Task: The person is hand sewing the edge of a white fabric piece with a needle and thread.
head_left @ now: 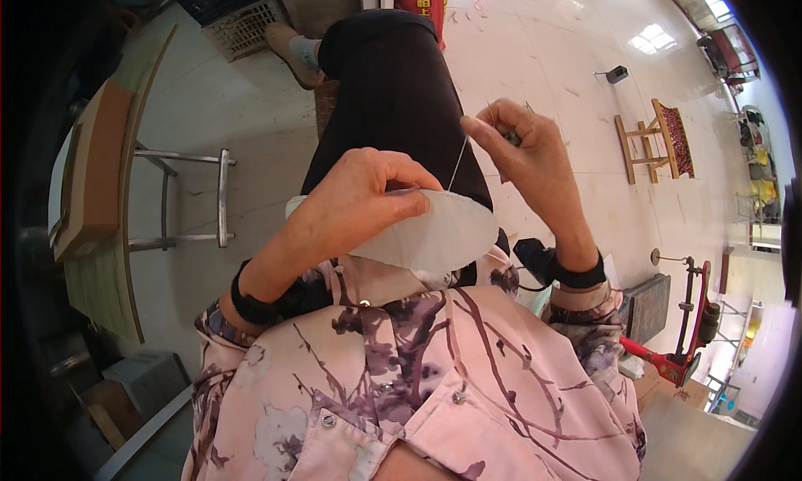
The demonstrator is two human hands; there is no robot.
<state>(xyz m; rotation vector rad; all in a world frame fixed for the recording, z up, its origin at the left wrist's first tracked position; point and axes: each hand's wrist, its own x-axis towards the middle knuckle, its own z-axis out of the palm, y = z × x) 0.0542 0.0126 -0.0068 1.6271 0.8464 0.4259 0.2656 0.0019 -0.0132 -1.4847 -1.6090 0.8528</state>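
Note:
My left hand point(376, 193) pinches the upper edge of a flat white piece with a rounded end point(443, 234), shaped like an insole, held over my lap. A taut pale thread point(458, 163) runs from that edge, close to my left fingertips, up to my right hand point(522, 147). My right hand is raised to the right of the piece, its thumb and curled fingers closed on the thread. Something small and dark greenish shows among those fingers, too small to name. Whether a needle is there, I cannot tell. Part of the white piece is hidden behind my left hand.
A cardboard box point(96, 159) rests on a table at the left, with a metal-legged frame point(223, 197) beside it. A plastic crate point(242, 31) and a red bag point(424, 9) lie ahead. At the right stand a wooden stool point(643, 147) and a red hand-cranked machine point(677, 366).

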